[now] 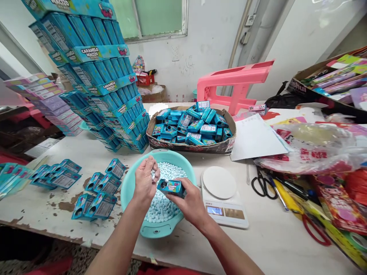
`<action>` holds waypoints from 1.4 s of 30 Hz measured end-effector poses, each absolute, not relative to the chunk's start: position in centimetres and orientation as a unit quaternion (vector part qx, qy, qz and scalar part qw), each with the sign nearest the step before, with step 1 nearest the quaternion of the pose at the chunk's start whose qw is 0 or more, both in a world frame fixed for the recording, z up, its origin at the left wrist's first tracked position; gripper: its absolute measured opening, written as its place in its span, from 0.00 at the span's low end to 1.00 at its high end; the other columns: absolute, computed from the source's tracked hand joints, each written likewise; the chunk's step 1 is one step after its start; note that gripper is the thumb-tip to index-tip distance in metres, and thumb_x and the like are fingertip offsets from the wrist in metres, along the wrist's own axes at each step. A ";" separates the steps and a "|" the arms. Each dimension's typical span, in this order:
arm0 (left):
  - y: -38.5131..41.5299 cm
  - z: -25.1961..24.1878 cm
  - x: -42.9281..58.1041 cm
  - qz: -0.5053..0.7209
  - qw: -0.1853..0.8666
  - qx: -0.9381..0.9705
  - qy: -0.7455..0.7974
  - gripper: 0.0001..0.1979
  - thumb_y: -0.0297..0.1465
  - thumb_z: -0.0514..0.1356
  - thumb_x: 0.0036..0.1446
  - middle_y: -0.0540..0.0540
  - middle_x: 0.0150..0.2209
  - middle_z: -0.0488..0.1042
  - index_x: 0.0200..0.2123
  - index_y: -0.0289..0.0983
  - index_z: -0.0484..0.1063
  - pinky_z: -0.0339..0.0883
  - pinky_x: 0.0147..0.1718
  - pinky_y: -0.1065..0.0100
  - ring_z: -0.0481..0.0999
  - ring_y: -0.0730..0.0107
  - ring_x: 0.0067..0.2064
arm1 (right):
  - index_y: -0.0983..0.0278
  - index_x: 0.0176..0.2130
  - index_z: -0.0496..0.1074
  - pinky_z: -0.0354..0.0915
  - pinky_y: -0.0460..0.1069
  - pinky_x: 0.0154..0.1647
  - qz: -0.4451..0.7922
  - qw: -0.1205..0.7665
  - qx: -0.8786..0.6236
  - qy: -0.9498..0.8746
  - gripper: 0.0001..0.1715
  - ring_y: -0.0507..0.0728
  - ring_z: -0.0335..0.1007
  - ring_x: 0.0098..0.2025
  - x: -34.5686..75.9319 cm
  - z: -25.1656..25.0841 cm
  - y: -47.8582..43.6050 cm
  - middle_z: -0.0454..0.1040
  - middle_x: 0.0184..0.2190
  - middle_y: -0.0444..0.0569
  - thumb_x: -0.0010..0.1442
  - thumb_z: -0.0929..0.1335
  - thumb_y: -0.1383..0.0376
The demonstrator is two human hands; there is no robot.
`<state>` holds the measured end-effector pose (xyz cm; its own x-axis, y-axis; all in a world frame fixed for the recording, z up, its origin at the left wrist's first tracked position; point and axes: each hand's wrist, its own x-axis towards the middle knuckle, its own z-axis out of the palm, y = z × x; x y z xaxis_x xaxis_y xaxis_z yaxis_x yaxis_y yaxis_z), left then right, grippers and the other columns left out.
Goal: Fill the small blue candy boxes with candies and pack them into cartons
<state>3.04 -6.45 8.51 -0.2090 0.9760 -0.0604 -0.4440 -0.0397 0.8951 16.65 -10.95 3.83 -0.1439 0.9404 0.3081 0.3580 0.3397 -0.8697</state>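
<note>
A teal plastic basin (pixel 130 177) on the table holds a heap of small pale-blue candies (pixel 162 206). Above it my left hand (pixel 146 177) is curled closed around several of these candies, some showing between the fingers. My right hand (pixel 190 198) grips a small blue candy box (pixel 171 186), tilted over the basin, its end facing my left hand. A pale candy sits at that end. To the left stand several blue boxes (pixel 107 184) with dark round openings on top.
Behind the basin, a cardboard tray (pixel 189 147) is piled with blue boxes. Tall stacks of display cartons (pixel 106 86) rise at back left. Right of the basin sits a white digital scale (pixel 219 183), then black scissors (pixel 264 185), pens and plastic bags (pixel 312 149). A pink stool (pixel 235 82) lies behind.
</note>
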 end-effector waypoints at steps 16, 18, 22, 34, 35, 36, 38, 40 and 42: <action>-7.0 3.3 -3.7 0.161 0.262 0.695 0.650 0.17 0.46 0.57 0.50 0.40 0.37 0.74 0.33 0.38 0.72 0.66 0.40 0.59 0.72 0.54 0.42 | 0.62 0.42 0.68 0.67 0.50 0.37 0.391 0.554 -0.554 -0.482 0.23 0.57 0.70 0.34 25.4 3.7 -9.6 0.74 0.33 0.46 0.48 0.73 0.56; -7.7 1.6 -4.6 0.013 0.194 0.707 0.680 0.25 0.48 0.54 0.51 0.32 0.44 0.73 0.43 0.34 0.73 0.61 0.46 0.50 0.69 0.42 0.49 | 0.62 0.42 0.67 0.66 0.51 0.38 0.349 0.555 -0.603 -0.456 0.25 0.57 0.70 0.35 27.9 2.0 -8.8 0.74 0.33 0.46 0.48 0.72 0.53; -9.2 0.3 -3.4 -0.070 0.260 0.688 0.674 0.39 0.53 0.49 0.52 0.26 0.57 0.63 0.58 0.29 0.62 0.55 0.52 0.47 0.63 0.37 0.57 | 0.63 0.44 0.66 0.66 0.54 0.40 0.297 0.516 -0.663 -0.454 0.28 0.59 0.70 0.36 31.4 -2.0 -7.6 0.73 0.35 0.49 0.49 0.71 0.49; -9.8 1.9 2.1 -0.094 0.336 0.678 0.647 0.38 0.35 0.57 0.44 0.32 0.63 0.55 0.61 0.31 0.58 0.52 0.57 0.53 0.55 0.44 0.63 | 0.63 0.50 0.67 0.62 0.56 0.49 0.132 0.222 -0.640 -0.724 0.29 0.65 0.66 0.52 24.8 9.2 9.6 0.71 0.50 0.57 0.49 0.73 0.58; -9.9 1.7 2.0 -0.081 0.334 0.685 0.642 0.36 0.33 0.56 0.43 0.33 0.62 0.58 0.59 0.32 0.61 0.53 0.57 0.54 0.56 0.44 0.63 | 0.65 0.46 0.70 0.63 0.56 0.46 0.145 0.208 -0.649 -0.717 0.27 0.67 0.69 0.49 24.0 9.2 10.9 0.73 0.47 0.59 0.46 0.74 0.61; -9.9 1.4 1.8 -0.065 0.334 0.693 0.636 0.33 0.32 0.56 0.43 0.34 0.60 0.61 0.56 0.33 0.65 0.54 0.56 0.55 0.58 0.45 0.62 | 0.67 0.41 0.72 0.64 0.56 0.43 0.158 0.195 -0.657 -0.711 0.23 0.67 0.71 0.46 23.4 8.9 11.8 0.75 0.43 0.60 0.44 0.75 0.64; -9.8 0.8 1.2 -0.019 0.334 0.704 0.627 0.27 0.28 0.55 0.42 0.37 0.54 0.69 0.49 0.35 0.70 0.57 0.54 0.57 0.64 0.47 0.58 | 0.69 0.34 0.73 0.64 0.54 0.41 0.171 0.200 -0.658 -0.706 0.14 0.66 0.72 0.43 23.0 8.1 12.6 0.76 0.37 0.61 0.44 0.74 0.68; -9.6 0.3 0.5 0.047 0.338 0.705 0.622 0.20 0.26 0.55 0.40 0.41 0.47 0.74 0.40 0.36 0.73 0.60 0.51 0.59 0.70 0.51 0.52 | 0.69 0.31 0.73 0.63 0.53 0.40 0.178 0.225 -0.645 -0.708 0.09 0.64 0.73 0.42 23.7 7.8 12.4 0.76 0.35 0.59 0.46 0.72 0.69; -9.2 0.2 -0.1 0.129 0.372 0.668 0.632 0.11 0.27 0.57 0.41 0.45 0.35 0.76 0.33 0.37 0.71 0.66 0.41 0.62 0.75 0.56 0.41 | 0.68 0.33 0.73 0.64 0.52 0.41 0.184 0.275 -0.613 -0.718 0.09 0.62 0.73 0.41 24.9 8.4 11.1 0.76 0.35 0.55 0.47 0.72 0.68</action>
